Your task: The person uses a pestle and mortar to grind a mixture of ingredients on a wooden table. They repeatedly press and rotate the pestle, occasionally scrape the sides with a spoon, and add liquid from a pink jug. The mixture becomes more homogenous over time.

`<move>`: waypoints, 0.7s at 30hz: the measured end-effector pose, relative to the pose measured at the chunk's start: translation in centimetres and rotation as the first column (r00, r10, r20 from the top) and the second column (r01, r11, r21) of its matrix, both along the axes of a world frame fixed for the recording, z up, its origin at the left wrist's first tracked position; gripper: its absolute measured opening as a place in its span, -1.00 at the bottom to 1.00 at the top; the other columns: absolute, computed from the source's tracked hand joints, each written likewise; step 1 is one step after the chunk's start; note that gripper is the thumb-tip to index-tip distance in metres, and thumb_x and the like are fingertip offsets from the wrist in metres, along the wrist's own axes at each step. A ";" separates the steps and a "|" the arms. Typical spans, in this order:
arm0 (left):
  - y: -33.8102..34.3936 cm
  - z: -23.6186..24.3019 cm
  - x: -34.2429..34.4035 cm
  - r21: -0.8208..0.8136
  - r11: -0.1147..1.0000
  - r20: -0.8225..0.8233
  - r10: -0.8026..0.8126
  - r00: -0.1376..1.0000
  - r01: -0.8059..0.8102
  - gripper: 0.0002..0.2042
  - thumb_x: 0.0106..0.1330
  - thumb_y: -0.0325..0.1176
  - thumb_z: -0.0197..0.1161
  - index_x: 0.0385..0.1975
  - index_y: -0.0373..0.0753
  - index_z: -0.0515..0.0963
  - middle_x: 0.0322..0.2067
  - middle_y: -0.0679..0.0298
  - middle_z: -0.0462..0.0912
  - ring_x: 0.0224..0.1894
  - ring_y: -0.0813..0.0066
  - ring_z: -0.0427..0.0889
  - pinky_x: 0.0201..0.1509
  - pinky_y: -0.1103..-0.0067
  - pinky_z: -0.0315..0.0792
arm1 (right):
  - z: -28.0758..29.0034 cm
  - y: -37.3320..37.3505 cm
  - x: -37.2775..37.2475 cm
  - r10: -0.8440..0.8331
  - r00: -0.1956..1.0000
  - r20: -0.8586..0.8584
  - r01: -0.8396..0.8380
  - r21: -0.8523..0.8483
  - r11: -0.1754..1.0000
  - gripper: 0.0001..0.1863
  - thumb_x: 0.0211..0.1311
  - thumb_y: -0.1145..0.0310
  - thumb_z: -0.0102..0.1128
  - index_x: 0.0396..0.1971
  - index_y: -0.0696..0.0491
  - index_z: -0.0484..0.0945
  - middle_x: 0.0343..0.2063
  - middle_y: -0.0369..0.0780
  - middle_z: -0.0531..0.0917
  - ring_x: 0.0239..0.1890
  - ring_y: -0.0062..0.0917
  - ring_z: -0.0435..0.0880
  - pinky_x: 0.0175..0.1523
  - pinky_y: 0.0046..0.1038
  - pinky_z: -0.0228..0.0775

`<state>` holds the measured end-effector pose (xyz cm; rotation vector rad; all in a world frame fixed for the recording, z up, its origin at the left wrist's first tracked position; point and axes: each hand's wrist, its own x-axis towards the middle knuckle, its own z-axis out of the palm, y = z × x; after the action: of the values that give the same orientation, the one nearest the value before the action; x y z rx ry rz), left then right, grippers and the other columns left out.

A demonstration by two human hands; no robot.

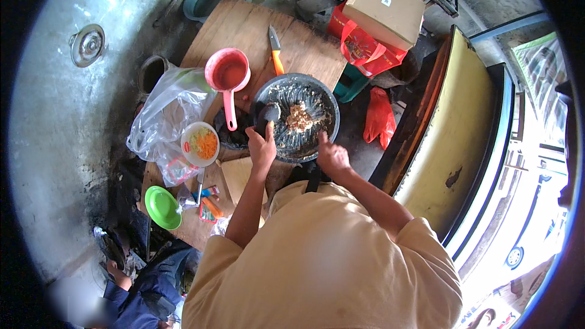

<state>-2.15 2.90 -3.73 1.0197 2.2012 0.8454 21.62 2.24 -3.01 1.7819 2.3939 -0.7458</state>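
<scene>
A wide black stone mortar stands in front of me, its inside smeared with ground paste. A mound of crumbly light-brown food lies in its middle. At the mortar's left side, my left hand is closed on a dark, round-headed pestle. My right hand is at the near right rim with curled fingers, the foremost one reaching over the inner wall; whatever it may hold is too small to make out. A knife with an orange handle lies just beyond the mortar.
On the wooden table sit a pink dipper, a white bowl of shredded vegetables, a clear plastic bag and a green plate. A red bag and cardboard box stand beyond. Another person is at lower left.
</scene>
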 end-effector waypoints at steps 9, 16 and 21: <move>-0.6 -1.8 -0.3 0.089 0.996 -0.006 0.010 1.000 -0.009 -0.40 0.48 0.06 0.28 0.07 -0.42 0.29 -0.25 -0.37 0.64 -0.16 -0.45 0.65 -0.15 -0.01 0.51 | 0.2 6.3 3.6 -0.045 0.997 -0.066 0.058 0.212 0.976 -0.47 0.34 0.42 0.02 0.32 0.13 0.32 -0.29 0.05 0.73 -0.37 0.01 0.78 -0.23 0.02 0.65; -1.3 -0.1 1.1 0.153 0.987 -0.246 -0.010 0.969 0.049 -0.49 0.52 -0.01 0.25 0.07 -0.40 0.37 -0.12 -0.29 0.58 -0.09 -0.35 0.61 -0.08 0.02 0.50 | 0.0 7.4 4.5 0.015 0.961 -0.277 0.009 0.083 0.996 -0.55 0.37 0.43 0.00 0.25 0.00 0.44 -0.40 0.12 0.72 -0.31 0.09 0.76 -0.16 0.08 0.60; -1.5 -0.5 1.3 0.182 0.983 -0.228 0.053 0.972 -0.011 -0.48 0.51 -0.01 0.24 0.05 -0.45 0.42 -0.06 -0.27 0.54 -0.03 -0.34 0.57 0.00 0.02 0.50 | 0.1 7.6 6.2 0.081 0.982 -0.170 -0.064 0.101 0.993 -0.50 0.34 0.42 0.04 0.29 0.01 0.43 -0.28 0.08 0.74 -0.28 0.04 0.76 -0.14 0.04 0.62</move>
<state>-0.86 1.42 -4.24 1.2265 2.3744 0.9980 27.77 9.87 -2.91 1.7173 2.6333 -0.8241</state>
